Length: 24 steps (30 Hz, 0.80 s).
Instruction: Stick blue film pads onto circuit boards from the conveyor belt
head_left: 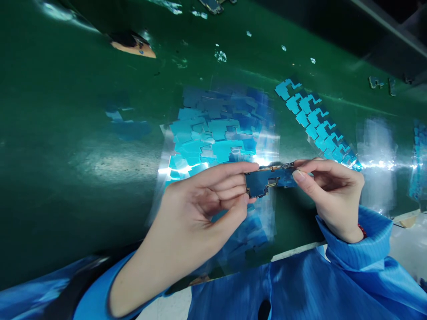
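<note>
Stretching between two bare hands, a slim circuit board point(258, 183) hangs just above the near right part of the blue film pile point(200, 138), and that pile is our landmark on the green table point(50, 178). Look at the left hand point(207, 200): palm turned up, its grip is clamped on the board's left end, index finger along the far edge, thumb at the near corner! Over to the right hand point(333, 191), and there the grip is together too, thumb and fingertips pinching the board's right end, out past the pile's right side. The board's face shows dark blue, with small metallic parts along its edges and around a notch near the middle. Under it all, the pile is a busy one, bright blue cut-outs overlapping every which way, clear film glinting at its borders. Swing right of the pile and what a neat formation, a slanting band of notched blue pieces point(315, 118), its near end close behind the right hand! Further right of the pile lies a pale, glossy film sheet point(376, 166), more blue pieces point(419, 160) beyond it. Beyond the pile, toward the far right, sit small dark parts point(376, 82), and far to its left, a damaged patch point(135, 46) shows brown at one edge.
</note>
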### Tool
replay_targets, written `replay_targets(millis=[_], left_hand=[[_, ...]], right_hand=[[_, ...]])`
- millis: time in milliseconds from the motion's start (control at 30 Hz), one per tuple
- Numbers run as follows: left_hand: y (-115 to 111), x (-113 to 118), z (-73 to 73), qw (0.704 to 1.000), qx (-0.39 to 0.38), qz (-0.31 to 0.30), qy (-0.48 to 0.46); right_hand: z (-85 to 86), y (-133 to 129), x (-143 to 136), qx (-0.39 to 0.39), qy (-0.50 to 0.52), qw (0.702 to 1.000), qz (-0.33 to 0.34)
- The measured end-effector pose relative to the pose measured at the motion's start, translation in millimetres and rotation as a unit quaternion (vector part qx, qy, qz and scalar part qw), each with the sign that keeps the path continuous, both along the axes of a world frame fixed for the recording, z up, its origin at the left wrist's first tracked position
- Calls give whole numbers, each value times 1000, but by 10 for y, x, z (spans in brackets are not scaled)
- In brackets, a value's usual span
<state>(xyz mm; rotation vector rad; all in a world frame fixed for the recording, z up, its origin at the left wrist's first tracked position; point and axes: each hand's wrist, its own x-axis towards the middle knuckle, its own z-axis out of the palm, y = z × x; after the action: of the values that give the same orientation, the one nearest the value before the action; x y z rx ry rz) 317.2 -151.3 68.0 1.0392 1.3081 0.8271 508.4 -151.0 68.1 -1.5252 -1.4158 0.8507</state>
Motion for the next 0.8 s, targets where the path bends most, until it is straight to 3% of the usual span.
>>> replay_targets(millis=[800], left_hand=[[-2, -35, -53, 1000, -1, -5, 8]], right_hand=[[7, 10, -26, 4, 6, 1000, -1]])
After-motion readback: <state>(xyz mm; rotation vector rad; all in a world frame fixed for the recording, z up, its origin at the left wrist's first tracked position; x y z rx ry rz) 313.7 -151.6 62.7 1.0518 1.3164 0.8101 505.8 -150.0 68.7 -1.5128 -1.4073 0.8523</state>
